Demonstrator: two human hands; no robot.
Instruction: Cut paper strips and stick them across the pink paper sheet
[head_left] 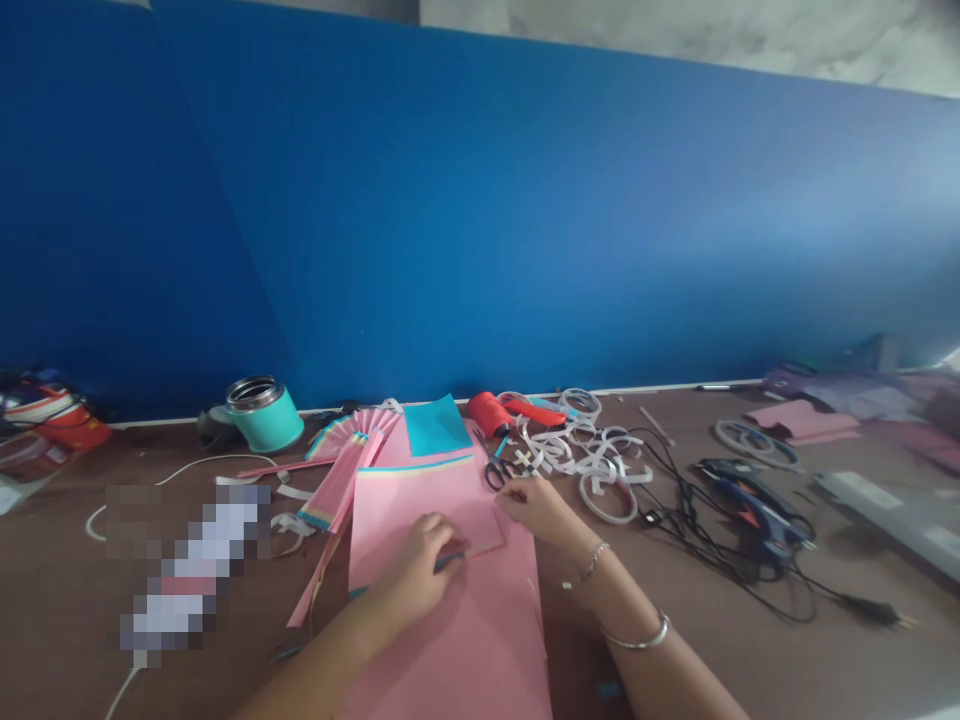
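Observation:
A pink sheet of paper (pixel 420 500) with blue and cream strips along its far edge lies on a longer pink sheet (pixel 480 650). My left hand (pixel 424 565) is curled over its near edge, thumb and fingers pinched on a folded part showing a bit of blue. At its right edge my right hand (pixel 531 503) has its fingers closed on the paper; the fingertips are partly hidden. Just beyond that hand lie black-handled scissors (pixel 496 474). A pleated pink paper fan (pixel 341 480) with blue and cream edging rests to the left.
A blue sheet (pixel 436 425), a red thread spool (pixel 489 412) and tangled white strips (pixel 577 445) lie behind. Left stands a turquoise mug (pixel 268 420). On the right are a glue gun (pixel 757 515), black cables (pixel 694 530) and a blue partition (pixel 525 220) closes the back.

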